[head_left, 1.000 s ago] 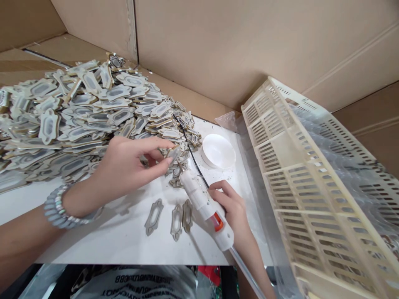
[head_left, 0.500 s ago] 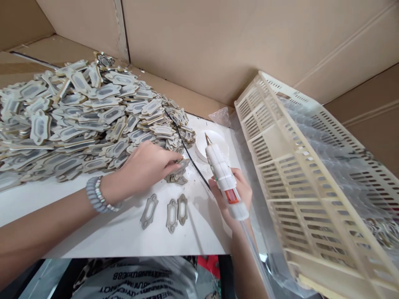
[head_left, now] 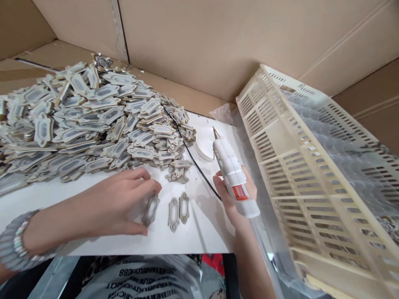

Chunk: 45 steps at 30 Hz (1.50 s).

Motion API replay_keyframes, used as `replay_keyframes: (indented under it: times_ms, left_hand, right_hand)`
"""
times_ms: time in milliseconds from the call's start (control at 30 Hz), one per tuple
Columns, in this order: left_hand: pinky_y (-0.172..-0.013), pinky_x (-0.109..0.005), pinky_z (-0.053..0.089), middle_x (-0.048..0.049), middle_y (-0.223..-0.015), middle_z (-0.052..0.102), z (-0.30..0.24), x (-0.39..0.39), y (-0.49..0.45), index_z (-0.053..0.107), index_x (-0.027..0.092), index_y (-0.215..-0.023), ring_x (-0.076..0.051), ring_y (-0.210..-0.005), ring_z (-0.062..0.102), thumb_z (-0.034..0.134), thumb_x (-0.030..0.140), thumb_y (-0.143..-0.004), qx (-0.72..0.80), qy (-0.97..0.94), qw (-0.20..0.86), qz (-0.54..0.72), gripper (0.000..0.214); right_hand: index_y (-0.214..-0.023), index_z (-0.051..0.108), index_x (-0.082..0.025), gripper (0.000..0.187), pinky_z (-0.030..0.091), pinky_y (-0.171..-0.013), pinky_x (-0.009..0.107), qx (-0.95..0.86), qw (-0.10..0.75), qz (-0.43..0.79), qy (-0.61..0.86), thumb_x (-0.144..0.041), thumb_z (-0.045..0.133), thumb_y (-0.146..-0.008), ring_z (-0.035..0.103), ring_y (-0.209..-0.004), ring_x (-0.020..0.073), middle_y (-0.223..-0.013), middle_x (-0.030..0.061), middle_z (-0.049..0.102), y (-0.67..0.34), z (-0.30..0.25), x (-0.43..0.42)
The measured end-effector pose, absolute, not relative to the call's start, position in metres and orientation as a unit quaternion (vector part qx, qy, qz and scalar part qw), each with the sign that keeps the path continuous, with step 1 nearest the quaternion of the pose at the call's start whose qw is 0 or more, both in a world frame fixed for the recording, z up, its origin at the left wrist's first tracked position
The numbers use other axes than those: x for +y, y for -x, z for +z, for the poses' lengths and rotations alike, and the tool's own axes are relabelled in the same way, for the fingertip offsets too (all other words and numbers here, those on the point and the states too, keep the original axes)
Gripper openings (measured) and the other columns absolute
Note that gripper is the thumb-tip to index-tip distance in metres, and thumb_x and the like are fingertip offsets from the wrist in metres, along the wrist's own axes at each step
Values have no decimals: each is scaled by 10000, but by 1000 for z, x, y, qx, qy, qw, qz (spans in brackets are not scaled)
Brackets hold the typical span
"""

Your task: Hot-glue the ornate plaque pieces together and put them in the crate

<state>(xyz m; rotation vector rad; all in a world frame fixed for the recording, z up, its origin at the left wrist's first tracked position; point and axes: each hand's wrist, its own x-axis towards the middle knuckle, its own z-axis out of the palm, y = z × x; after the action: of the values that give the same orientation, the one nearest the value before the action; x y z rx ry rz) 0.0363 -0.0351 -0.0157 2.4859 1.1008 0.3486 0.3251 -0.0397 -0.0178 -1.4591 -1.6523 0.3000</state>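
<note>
My left hand is at the leftmost of three small oblong frames on the white table, thumb at its near end and fingertips at its far end. That grey frame has an open middle and lies flat or nearly so. Two like frames, one beside the other, lie just to its right. My right hand is closed round a white hot glue gun, its metal nozzle pointing up and away. A clear glue stick runs out of the gun's rear.
A large heap of similar frames covers the table's left and back. A black cord crosses beside it. Behind the nozzle is a round white dish. On the right, a cream plastic crate holds clear plastic wrap. Cardboard walls enclose the back.
My left hand has moved from the heap's near edge toward me and left, onto the leftmost frame. The glue gun has shifted slightly right in my right hand.
</note>
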Motion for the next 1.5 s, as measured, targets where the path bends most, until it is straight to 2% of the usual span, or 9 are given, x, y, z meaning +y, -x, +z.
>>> replay_keyframes:
  times_ms: [100, 367, 533, 767, 867, 1000, 1133, 1300, 1500]
  left_hand:
    - [-788, -340, 488, -61, -1049, 662, -31, -50, -32, 620, 243, -1192, -269, -939, 616, 788, 275, -671, 395, -891, 194, 113, 547]
    - [-787, -365, 493, -81, -1038, 683, -22, -38, -53, 572, 204, -1171, -280, -953, 630, 747, 345, -750, 350, -906, 133, 200, 477]
    - [-756, -363, 496, -72, -998, 726, -1, -23, -86, 473, 188, -1171, -244, -826, 661, 778, 364, -774, 280, -915, 64, 284, 531]
    - [-624, -351, 441, -67, -1006, 761, -12, -18, -104, 451, 218, -1172, -167, -572, 601, 669, 375, -881, 236, -912, 68, 329, 396]
    - [-641, -334, 460, -61, -1048, 756, -17, -17, -103, 480, 249, -1186, -171, -635, 636, 753, 384, -812, 264, -896, 140, 328, 483]
    - [-637, -309, 518, -53, -996, 755, -14, -13, -106, 531, 239, -1230, -180, -681, 672, 818, 480, -697, 375, -776, 409, 299, 651]
    - [-550, -273, 487, -11, -713, 733, -9, -11, -115, 621, 201, -1111, -181, -606, 669, 720, 461, -758, 412, -633, 601, 262, 450]
    - [-508, -254, 453, 2, -580, 689, -6, -11, -118, 679, 171, -884, -149, -504, 609, 725, 348, -704, 412, -607, 628, 261, 257]
    - [-465, -223, 439, 11, -559, 674, 5, 4, -94, 691, 169, -928, -133, -486, 594, 757, 379, -680, 481, -598, 551, 327, 332]
  right_hand:
    - [-764, 657, -221, 101, 485, -611, 264, -661, 445, 142, 587, -295, 662, -834, 609, -654, 143, -838, 22, 671, -322, -16, -40]
    - [-825, 633, -228, 133, 455, -559, 267, -619, 458, 318, 553, -357, 664, -831, 563, -567, 136, -671, -23, 596, -316, -22, -43]
    - [-778, 541, -231, 256, 366, -484, 250, -549, 451, 452, 540, -451, 665, -821, 447, -463, 99, -582, -64, 525, -311, -19, -46]
    - [-744, 517, -251, 229, 408, -674, 304, -591, 402, 446, 538, -426, 626, -843, 466, -581, 142, -587, -65, 459, -309, -15, -44]
    - [-758, 524, -252, 218, 414, -687, 306, -586, 396, 461, 536, -424, 615, -856, 471, -598, 149, -614, -57, 466, -310, -17, -44]
    - [-776, 562, -251, 206, 440, -674, 303, -588, 396, 444, 548, -431, 629, -848, 460, -569, 139, -629, -55, 486, -312, -20, -46]
    - [-740, 542, -247, 218, 482, -646, 286, -598, 401, 420, 552, -417, 634, -841, 490, -559, 132, -599, -57, 485, -310, -16, -46]
    - [-730, 546, -228, 218, 483, -549, 248, -639, 390, 390, 536, -378, 653, -847, 556, -543, 122, -630, -30, 584, -309, -17, -45]
    - [-871, 663, -218, 171, 501, -551, 276, -642, 434, 339, 534, -383, 620, -882, 544, -475, 110, -718, 1, 666, -315, -23, -48]
